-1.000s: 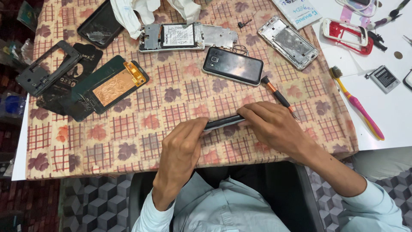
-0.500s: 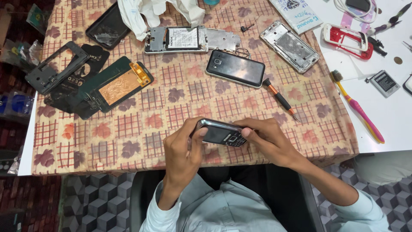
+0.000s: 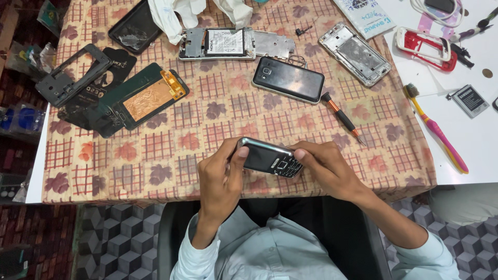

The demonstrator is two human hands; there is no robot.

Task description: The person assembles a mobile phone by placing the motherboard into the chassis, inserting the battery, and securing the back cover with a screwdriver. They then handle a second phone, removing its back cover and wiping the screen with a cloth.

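You are holding a small dark keypad phone with a silver rim (image 3: 270, 158) in both hands, low over the near edge of the surface (image 3: 155, 176).

Your left hand (image 3: 220, 179) is pinching its left end, your right hand (image 3: 324, 168) its right end, fingers (image 3: 300, 154) pressing on the keypad corner. Beyond, an orange-handled screwdriver (image 3: 340, 115) is lying just beside a black smartphone (image 3: 288, 79) on the checked leaf-print cloth. Farther off, an opened phone with its battery showing (image 3: 223, 43) is resting near crumpled white cloth (image 3: 174, 13).
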